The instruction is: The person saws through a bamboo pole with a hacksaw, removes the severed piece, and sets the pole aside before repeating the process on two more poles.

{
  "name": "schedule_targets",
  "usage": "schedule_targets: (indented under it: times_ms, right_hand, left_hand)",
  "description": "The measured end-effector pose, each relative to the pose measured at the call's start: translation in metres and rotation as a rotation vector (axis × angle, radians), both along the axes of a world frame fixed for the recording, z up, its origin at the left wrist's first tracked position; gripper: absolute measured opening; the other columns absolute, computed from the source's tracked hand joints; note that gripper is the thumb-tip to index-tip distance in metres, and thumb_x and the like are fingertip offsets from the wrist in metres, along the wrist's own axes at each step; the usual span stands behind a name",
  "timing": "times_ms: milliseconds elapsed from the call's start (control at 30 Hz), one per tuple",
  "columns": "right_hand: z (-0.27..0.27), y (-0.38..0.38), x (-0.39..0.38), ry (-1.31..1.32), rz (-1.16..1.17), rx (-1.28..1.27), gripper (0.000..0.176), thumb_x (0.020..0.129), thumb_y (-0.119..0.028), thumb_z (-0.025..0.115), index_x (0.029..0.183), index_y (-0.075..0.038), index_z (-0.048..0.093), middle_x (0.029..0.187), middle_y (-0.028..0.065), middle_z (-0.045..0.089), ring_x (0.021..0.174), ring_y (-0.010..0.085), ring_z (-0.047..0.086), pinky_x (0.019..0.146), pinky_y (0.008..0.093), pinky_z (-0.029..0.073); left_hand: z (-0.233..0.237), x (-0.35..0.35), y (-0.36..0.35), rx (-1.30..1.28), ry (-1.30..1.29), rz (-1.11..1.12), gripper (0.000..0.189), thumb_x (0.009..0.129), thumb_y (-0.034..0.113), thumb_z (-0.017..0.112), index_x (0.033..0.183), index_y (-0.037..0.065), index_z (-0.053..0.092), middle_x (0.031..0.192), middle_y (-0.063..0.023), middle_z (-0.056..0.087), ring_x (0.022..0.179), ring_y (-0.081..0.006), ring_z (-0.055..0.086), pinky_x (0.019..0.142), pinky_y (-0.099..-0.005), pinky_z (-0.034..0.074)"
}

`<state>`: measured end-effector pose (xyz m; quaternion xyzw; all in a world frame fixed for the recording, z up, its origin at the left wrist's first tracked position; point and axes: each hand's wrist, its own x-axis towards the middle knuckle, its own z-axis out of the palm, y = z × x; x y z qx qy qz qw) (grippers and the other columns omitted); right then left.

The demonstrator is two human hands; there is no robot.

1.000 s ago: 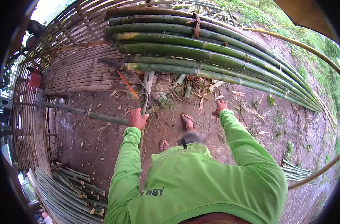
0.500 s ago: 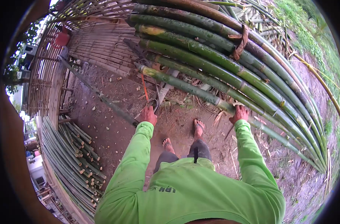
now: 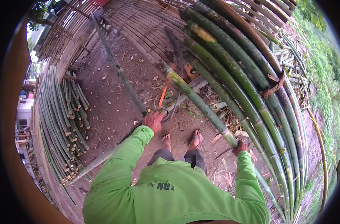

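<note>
My right hand (image 3: 240,148) is closed around a green bamboo pole (image 3: 203,104), whose pale yellowish end points up and away from me. My left hand (image 3: 154,120) is closed on a tool with a thin orange bar (image 3: 163,93) and a curved grey metal part (image 3: 172,111); its full shape is partly hidden by the hand. Past my left hand and under my forearm runs a long, darker pole (image 3: 119,69) on the ground. Thicker green bamboo poles (image 3: 248,100) lie side by side to the right of the pole I hold.
Cut thin bamboo poles (image 3: 60,123) are stacked at left beside a slatted bamboo structure (image 3: 67,41). A slatted platform (image 3: 140,28) stands ahead. Bamboo scraps litter the dirt (image 3: 110,93) around my sandalled feet (image 3: 196,139). A yellowish pole (image 3: 321,149) lies at far right near grass.
The view has turned, so the bamboo pile and held pole slant more steeply. My right hand appears lower, still on its pole. My left hand keeps the tool with the orange bar.
</note>
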<state>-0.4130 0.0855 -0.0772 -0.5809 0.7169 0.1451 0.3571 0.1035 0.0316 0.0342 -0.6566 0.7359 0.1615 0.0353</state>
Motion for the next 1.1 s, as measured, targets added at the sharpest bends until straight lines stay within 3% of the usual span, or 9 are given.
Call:
schedule_targets:
  times_ms: [167, 400, 533, 700, 767, 867, 900, 967, 1100]
  right_hand:
    - [0.056, 0.037, 0.033, 0.158, -0.002, -0.021, 0.053, 0.054, -0.021, 0.075, 0.103, -0.010, 0.059, 0.093, 0.0190, 0.065, 0.093, 0.0379, 0.061, 0.084, 0.0448, 0.049]
    - [0.091, 0.064, 0.083, 0.041, 0.050, 0.004, 0.056, 0.049, -0.024, 0.078, 0.100, -0.008, 0.060, 0.093, 0.0168, 0.066, 0.089, 0.0360, 0.063, 0.082, 0.0438, 0.050]
    - [0.059, 0.015, 0.154, -0.087, 0.191, -0.042, 0.065, 0.043, -0.033, 0.082, 0.099, -0.005, 0.065, 0.089, 0.0164, 0.068, 0.083, 0.0315, 0.066, 0.080, 0.0404, 0.052]
    - [0.046, -0.157, 0.386, 0.006, 0.387, -0.150, 0.067, 0.049, -0.034, 0.080, 0.103, 0.001, 0.063, 0.097, 0.0208, 0.066, 0.090, 0.0353, 0.065, 0.080, 0.0393, 0.054]
    - [0.092, -0.245, 0.513, -0.057, 0.420, -0.209, 0.058, 0.055, -0.033, 0.075, 0.102, 0.000, 0.063, 0.096, 0.0208, 0.066, 0.091, 0.0358, 0.065, 0.079, 0.0417, 0.053]
    - [0.121, -0.340, 0.643, -0.375, 0.259, -0.687, 0.070, 0.063, -0.036, 0.075, 0.121, -0.005, 0.050, 0.116, 0.0196, 0.059, 0.107, 0.0343, 0.058, 0.090, 0.0403, 0.047]
    - [0.107, -0.369, 0.681, -0.731, 0.270, -1.085, 0.068, 0.067, -0.031, 0.075, 0.124, -0.007, 0.047, 0.115, 0.0163, 0.059, 0.102, 0.0304, 0.060, 0.088, 0.0384, 0.048]
    - [0.240, -0.342, 0.713, -0.836, 0.268, -0.847, 0.070, 0.066, -0.025, 0.077, 0.126, -0.010, 0.046, 0.110, 0.0131, 0.062, 0.099, 0.0331, 0.061, 0.084, 0.0417, 0.049]
    - [0.286, -0.304, 0.669, -0.783, 0.556, -0.931, 0.070, 0.064, -0.028, 0.079, 0.124, -0.010, 0.046, 0.106, 0.0107, 0.062, 0.094, 0.0273, 0.063, 0.078, 0.0405, 0.051]
  left_hand:
    - [0.060, 0.041, 0.075, 0.051, 0.028, -0.021, 0.017, 0.064, 0.008, 0.059, 0.080, 0.012, 0.059, 0.080, -0.0087, 0.056, 0.085, -0.0289, 0.058, 0.070, -0.0426, 0.048]
    - [0.092, 0.099, 0.157, -0.018, 0.185, 0.318, 0.015, 0.060, 0.008, 0.061, 0.074, 0.011, 0.059, 0.072, -0.0081, 0.055, 0.074, -0.0288, 0.056, 0.062, -0.0424, 0.046]
    - [0.086, 0.136, 0.193, -0.076, 0.281, 0.595, 0.013, 0.060, 0.008, 0.063, 0.073, 0.008, 0.058, 0.071, -0.0099, 0.056, 0.072, -0.0305, 0.056, 0.060, -0.0434, 0.046]
    - [0.075, 0.179, 0.229, -0.201, 0.285, 0.812, 0.011, 0.063, 0.009, 0.063, 0.073, 0.005, 0.058, 0.072, -0.0123, 0.057, 0.070, -0.0330, 0.056, 0.061, -0.0434, 0.046]
    - [0.069, 0.187, 0.235, -0.227, 0.304, 0.881, 0.012, 0.063, 0.009, 0.064, 0.072, 0.005, 0.058, 0.071, -0.0131, 0.056, 0.070, -0.0338, 0.056, 0.061, -0.0438, 0.045]
    - [0.080, 0.196, 0.230, -0.220, 0.409, 0.971, 0.013, 0.063, 0.009, 0.064, 0.072, 0.004, 0.057, 0.071, -0.0140, 0.055, 0.070, -0.0349, 0.056, 0.061, -0.0440, 0.045]
    - [0.082, 0.199, 0.231, -0.223, 0.426, 0.973, 0.013, 0.063, 0.010, 0.064, 0.072, 0.004, 0.057, 0.071, -0.0143, 0.056, 0.070, -0.0353, 0.056, 0.061, -0.0438, 0.045]
    - [0.080, 0.205, 0.234, -0.216, 0.475, 0.972, 0.014, 0.063, 0.010, 0.064, 0.073, 0.004, 0.057, 0.071, -0.0148, 0.056, 0.070, -0.0361, 0.056, 0.061, -0.0435, 0.045]
    - [0.079, 0.213, 0.232, -0.173, 0.489, 0.922, 0.014, 0.064, 0.009, 0.063, 0.076, 0.002, 0.058, 0.070, -0.0170, 0.057, 0.068, -0.0365, 0.057, 0.061, -0.0421, 0.045]
